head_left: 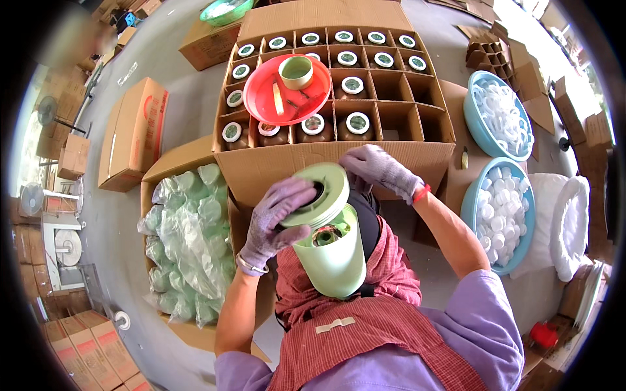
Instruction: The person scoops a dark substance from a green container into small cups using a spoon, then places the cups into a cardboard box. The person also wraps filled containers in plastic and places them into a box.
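On my lap stands a pale green cylindrical flask body (332, 264), tilted, with a shiny inner liner showing in its mouth. Just above that mouth, my gloved left hand (280, 207) grips a round pale green flask top (334, 184) with a dark hole in it. The thumb lies along its lower edge. My gloved right hand (381, 169) is at the far right rim of the top, fingers bent inward. Whether its fingertips hold the rim or something small is hidden.
Ahead is a divided carton (300, 159) of white-rimmed flasks, with a red tray (251, 98) holding a green cup (297, 73) on top. At left, a carton holds plastic-wrapped green parts (195, 228). Blue basins of white rings (502, 111) and white caps (501, 215) stand right.
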Action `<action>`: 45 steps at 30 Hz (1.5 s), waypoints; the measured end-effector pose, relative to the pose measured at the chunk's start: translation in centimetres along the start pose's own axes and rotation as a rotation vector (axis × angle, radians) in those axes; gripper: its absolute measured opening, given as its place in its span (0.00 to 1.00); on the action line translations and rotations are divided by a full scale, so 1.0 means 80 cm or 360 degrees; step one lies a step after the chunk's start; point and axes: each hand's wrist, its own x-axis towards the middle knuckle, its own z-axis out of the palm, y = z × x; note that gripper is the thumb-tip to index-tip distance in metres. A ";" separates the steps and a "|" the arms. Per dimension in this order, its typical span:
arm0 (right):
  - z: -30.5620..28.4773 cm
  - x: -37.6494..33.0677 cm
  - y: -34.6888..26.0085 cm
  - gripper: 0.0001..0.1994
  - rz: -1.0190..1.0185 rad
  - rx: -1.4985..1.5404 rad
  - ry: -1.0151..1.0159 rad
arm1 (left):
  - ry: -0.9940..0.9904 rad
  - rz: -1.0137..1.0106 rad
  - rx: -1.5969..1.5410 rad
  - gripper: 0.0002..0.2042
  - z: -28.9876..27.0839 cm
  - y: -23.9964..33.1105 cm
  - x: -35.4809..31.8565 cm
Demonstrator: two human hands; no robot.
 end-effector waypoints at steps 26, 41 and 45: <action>0.033 -0.074 0.043 0.28 -0.1422 -0.0661 -0.0373 | 0.0640 -0.0560 -0.0576 0.15 0.084 0.059 -0.059; 0.082 -0.170 0.015 0.31 -0.1803 -0.1129 -0.0326 | -0.0285 -0.1778 -0.2597 0.28 0.190 -0.029 -0.158; 0.066 -0.164 0.028 0.31 -0.1422 -0.0541 -0.0048 | -0.0133 -0.0887 -0.1039 0.19 0.116 0.030 -0.111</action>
